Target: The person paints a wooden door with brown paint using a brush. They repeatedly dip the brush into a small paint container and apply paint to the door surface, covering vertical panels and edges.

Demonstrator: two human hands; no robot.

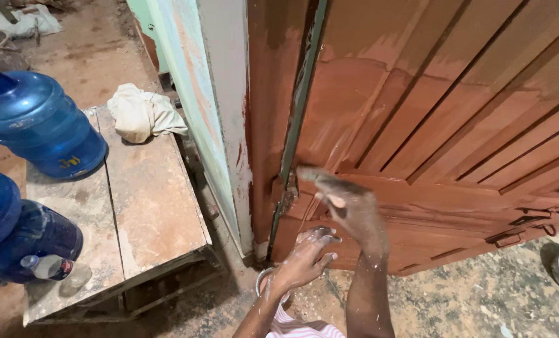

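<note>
A big wooden door (454, 119) fills the right side of the view. It is painted a red-brown colour, and the paint looks patchy near the top. A metal latch (529, 225) sits on it at about 4 o'clock from the middle of the view. To the left of the door stands a pale green and white door frame (198, 106).

At 9 o'clock is a dusty wooden table (148, 206). Two big blue water jugs lie on it. One jug (38, 125) is at 10 o'clock, and the other jug (16, 231) is at 8 o'clock at the left edge. A crumpled cream cloth (142, 112) lies on the far end of the table, at 11 o'clock. A small plastic bottle (48, 267) lies by the lower jug.

The right hand (351, 209) is up against the lower part of the door, near 5 o'clock. It is blurred, and its fingers seem to be closed on a paint brush (310, 175) that touches the door near its edge. The left hand (304, 256) is just below, at 6 o'clock. It is smeared with white, its fingers are spread, and it holds nothing. It rests close to the bottom of the door. A metal bangle (262, 280) is on that wrist.
</note>
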